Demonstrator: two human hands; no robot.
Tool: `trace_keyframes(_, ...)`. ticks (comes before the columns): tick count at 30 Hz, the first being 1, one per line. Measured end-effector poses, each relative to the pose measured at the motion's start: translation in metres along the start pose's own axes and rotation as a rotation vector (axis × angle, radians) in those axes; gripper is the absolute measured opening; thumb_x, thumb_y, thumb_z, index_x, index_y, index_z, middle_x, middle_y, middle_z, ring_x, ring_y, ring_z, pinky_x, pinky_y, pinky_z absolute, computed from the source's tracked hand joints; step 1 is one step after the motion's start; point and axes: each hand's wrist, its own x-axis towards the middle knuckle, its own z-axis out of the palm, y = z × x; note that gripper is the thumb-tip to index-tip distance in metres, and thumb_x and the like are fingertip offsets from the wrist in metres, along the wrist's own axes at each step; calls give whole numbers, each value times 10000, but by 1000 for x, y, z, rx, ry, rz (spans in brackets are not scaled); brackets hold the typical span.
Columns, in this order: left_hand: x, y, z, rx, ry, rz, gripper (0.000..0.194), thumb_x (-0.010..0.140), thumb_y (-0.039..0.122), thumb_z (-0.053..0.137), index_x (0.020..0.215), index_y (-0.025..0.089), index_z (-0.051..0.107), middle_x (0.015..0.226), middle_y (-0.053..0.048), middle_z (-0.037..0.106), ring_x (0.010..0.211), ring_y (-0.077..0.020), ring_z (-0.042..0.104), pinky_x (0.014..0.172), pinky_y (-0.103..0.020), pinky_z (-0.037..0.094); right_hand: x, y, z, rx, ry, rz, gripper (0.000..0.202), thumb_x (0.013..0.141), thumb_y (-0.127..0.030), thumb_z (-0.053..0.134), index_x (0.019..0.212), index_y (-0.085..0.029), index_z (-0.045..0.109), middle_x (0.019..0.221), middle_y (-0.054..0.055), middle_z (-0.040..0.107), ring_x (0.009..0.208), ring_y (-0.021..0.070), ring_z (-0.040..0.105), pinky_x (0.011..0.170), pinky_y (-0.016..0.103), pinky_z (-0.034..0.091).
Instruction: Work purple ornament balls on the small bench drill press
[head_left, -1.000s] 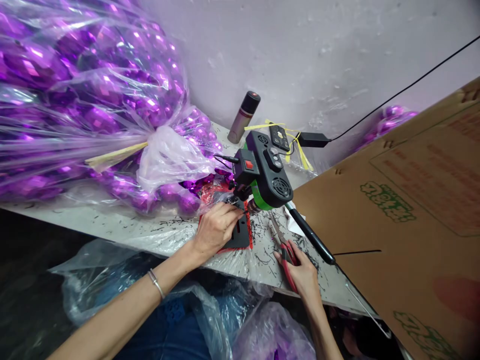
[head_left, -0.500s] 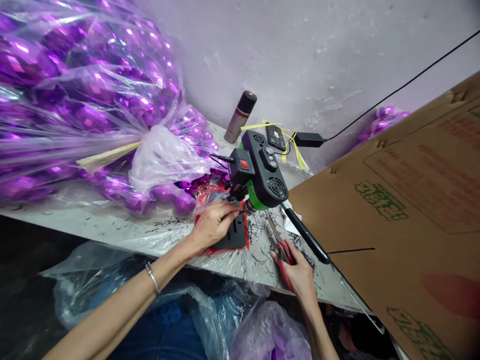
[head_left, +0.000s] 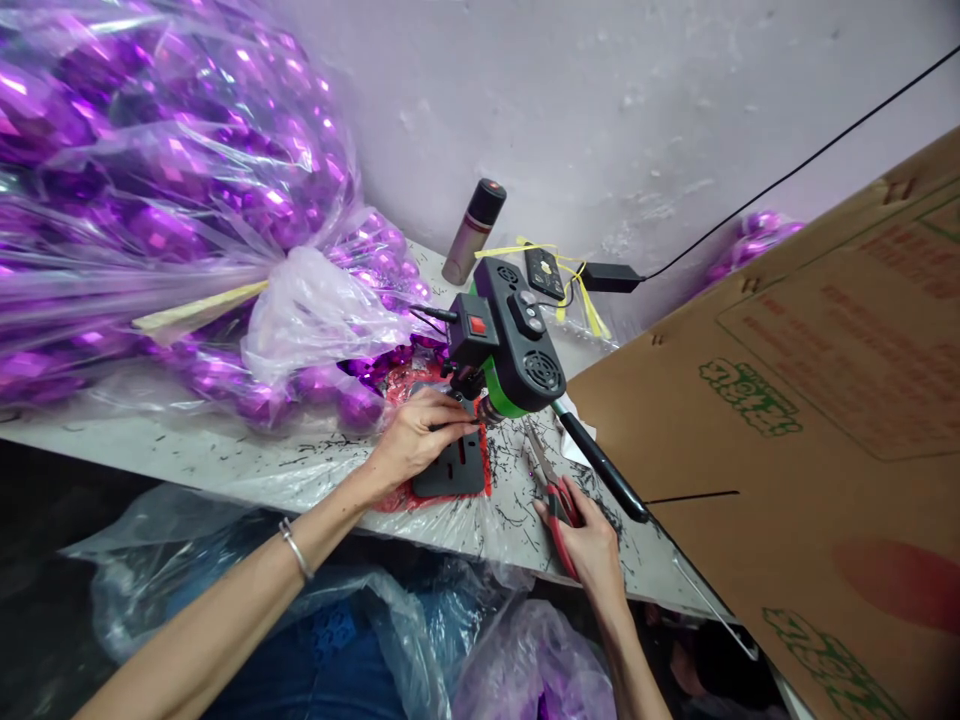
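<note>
My left hand [head_left: 411, 437] reaches under the head of a small black and green machine [head_left: 517, 335] with a long lever. Its fingers are pinched together; whatever they hold is too small or hidden to make out. Under that hand is the machine's dark slotted base plate [head_left: 454, 470], edged with red. In my right hand [head_left: 591, 535] are red-handled scissors [head_left: 556, 505], blades pointing away from me, right of the base. The black lever handle [head_left: 604, 465] slopes down above the scissors.
Clear bags of shiny purple baubles [head_left: 165, 200] fill the left. A large cardboard box [head_left: 787, 450] stands on the right. Behind the machine are a spray can [head_left: 474, 230], a black phone-like device [head_left: 544, 270] and an adapter [head_left: 611, 277]. Black scraps litter the table [head_left: 510, 540].
The whole view has shifted slightly, so things appear a little further left. Both hands keep nearly the same places; the scissors stay in my right hand.
</note>
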Motion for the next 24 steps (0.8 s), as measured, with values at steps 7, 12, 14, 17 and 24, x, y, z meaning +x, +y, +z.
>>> trace_keyframes(7,7,2,-12,72,-143,135,155,913,275,612,911,223,759,872,-47,756,828,-167,673,765,-324,563,-1,0,0,30,14,-8,589,715,-557,692,1207,-234,688,1126,88,725,1028,287,676,887,373,515)
trace_keyframes(12,9,-3,-15,99,-188,225,203,942,238,549,936,190,746,896,-66,753,848,-165,674,766,-311,563,1,2,1,32,25,34,572,686,-548,716,1166,-237,706,1122,84,729,1029,291,680,910,388,509)
trace_keyframes(14,9,-5,-14,114,-172,241,210,944,228,539,929,186,744,890,-65,751,838,-163,670,754,-307,562,1,2,2,31,31,49,585,680,-556,719,1161,-223,708,1081,90,743,1011,293,686,897,388,516)
trace_keyframes(17,7,-5,-13,129,-149,249,221,944,222,528,913,189,745,879,-62,751,825,-165,667,745,-315,561,0,1,2,26,49,66,641,660,-572,731,1180,-198,698,1012,96,758,985,303,693,877,395,524)
trace_keyframes(24,5,10,-10,234,-114,155,196,913,209,560,872,194,750,841,-49,751,790,-182,662,748,-354,558,1,1,2,19,57,61,574,665,-557,733,1125,-213,729,945,77,774,978,309,699,883,400,525)
